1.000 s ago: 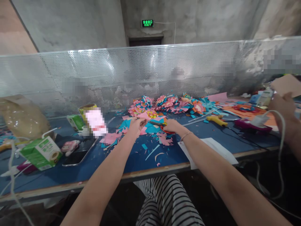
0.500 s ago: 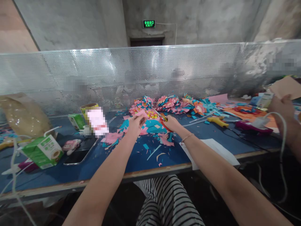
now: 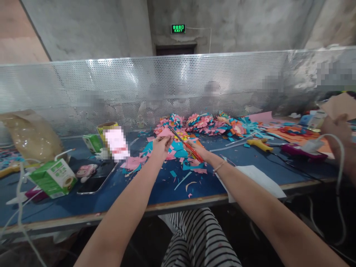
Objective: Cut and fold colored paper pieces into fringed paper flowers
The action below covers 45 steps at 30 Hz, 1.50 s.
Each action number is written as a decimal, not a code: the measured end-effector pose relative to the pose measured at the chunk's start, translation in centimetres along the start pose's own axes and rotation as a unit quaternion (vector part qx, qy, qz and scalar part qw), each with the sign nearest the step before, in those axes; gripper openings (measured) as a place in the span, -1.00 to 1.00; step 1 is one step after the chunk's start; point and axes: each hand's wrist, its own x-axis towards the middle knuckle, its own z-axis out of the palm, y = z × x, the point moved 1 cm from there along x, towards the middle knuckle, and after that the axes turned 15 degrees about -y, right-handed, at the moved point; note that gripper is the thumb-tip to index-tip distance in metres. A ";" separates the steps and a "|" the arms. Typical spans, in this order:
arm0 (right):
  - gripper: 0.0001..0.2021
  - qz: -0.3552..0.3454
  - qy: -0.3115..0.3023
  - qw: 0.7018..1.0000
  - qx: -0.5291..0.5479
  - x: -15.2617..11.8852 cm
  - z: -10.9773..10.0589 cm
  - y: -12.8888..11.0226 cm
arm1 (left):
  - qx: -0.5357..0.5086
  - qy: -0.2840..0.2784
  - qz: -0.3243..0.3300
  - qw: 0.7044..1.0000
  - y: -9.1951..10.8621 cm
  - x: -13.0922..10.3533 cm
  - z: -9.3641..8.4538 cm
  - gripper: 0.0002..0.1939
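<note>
Pinched in the fingers of my left hand (image 3: 162,145) is a small piece of pink paper (image 3: 166,132). My right hand (image 3: 198,150) is wrapped round the red handles of a pair of scissors (image 3: 194,152). Their blades point up and left, close beside the pink paper; whether they touch it I cannot tell. Below and around both hands lie pink and blue paper scraps (image 3: 136,162). Behind them sits a heap of layered paper flowers (image 3: 201,122) in pink, blue and orange.
Left on the blue table (image 3: 155,193) are a green drink carton (image 3: 52,178), a phone (image 3: 94,184) and a lit screen (image 3: 116,142). To the right lie a yellow glue gun (image 3: 258,144), a white sheet (image 3: 257,181) and cables. Another person's hand (image 3: 338,129) holds tan paper.
The scissors have turned in my right hand, so their handles now show lengthwise and close together. My left hand stays nearly in place with the pink paper. The view has shifted slightly.
</note>
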 end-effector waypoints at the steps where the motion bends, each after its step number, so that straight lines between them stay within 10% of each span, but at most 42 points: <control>1: -0.58 0.007 -0.008 1.000 -0.002 -0.1 0.0 -0.1 | 0.005 0.003 -0.004 1.000 0.0 0.0 0.0 -0.83; 45: -0.65 -0.043 -0.047 0.998 -0.028 -0.6 -0.2 -0.5 | -0.002 0.011 0.027 1.000 0.0 0.1 0.1 -0.89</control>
